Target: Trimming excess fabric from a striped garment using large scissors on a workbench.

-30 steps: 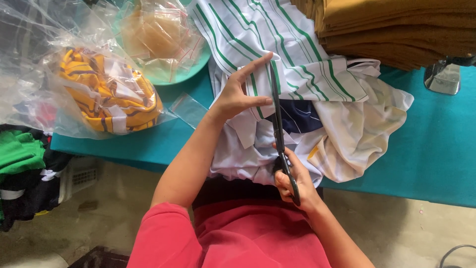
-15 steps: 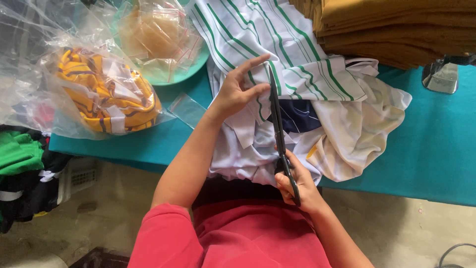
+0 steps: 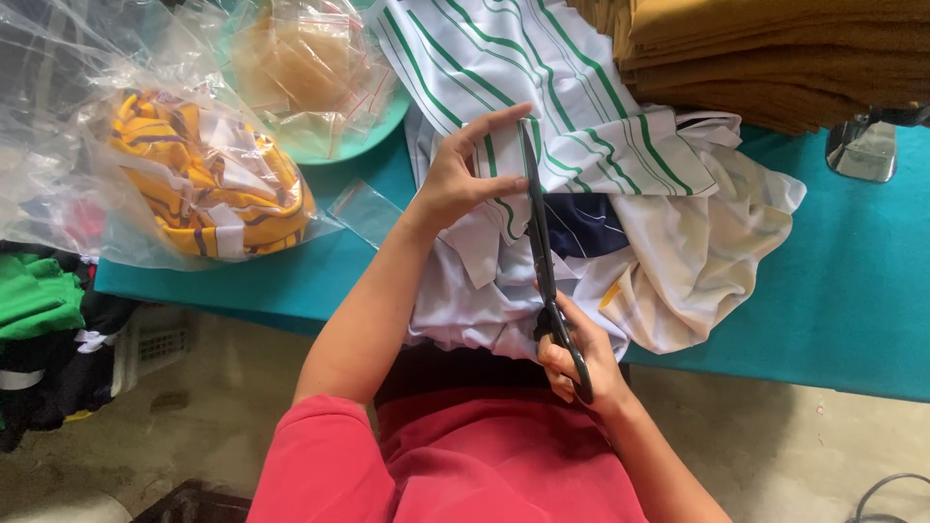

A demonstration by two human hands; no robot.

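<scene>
A white garment with green stripes [image 3: 591,145] lies crumpled on the teal table [image 3: 833,291], with a navy patch [image 3: 581,223] showing in its folds. My left hand [image 3: 460,174] pinches a striped edge of the cloth and holds it up. My right hand [image 3: 576,363] grips long black scissors [image 3: 542,261] by the handles near the table's front edge. The blades point away from me and lie along the cloth right beside my left fingers. I cannot tell how far apart the blades are.
A clear plastic bag with yellow striped clothes [image 3: 208,184] sits at the left. Behind it a green dish [image 3: 368,126] holds bagged tan items. A stack of mustard-brown fabric [image 3: 775,58] fills the back right, beside a metal machine foot [image 3: 862,150]. Green and black clothes [image 3: 39,310] hang lower left.
My left hand has slid slightly along the striped edge and the scissors have moved forward along the cloth. Everything else stays put.
</scene>
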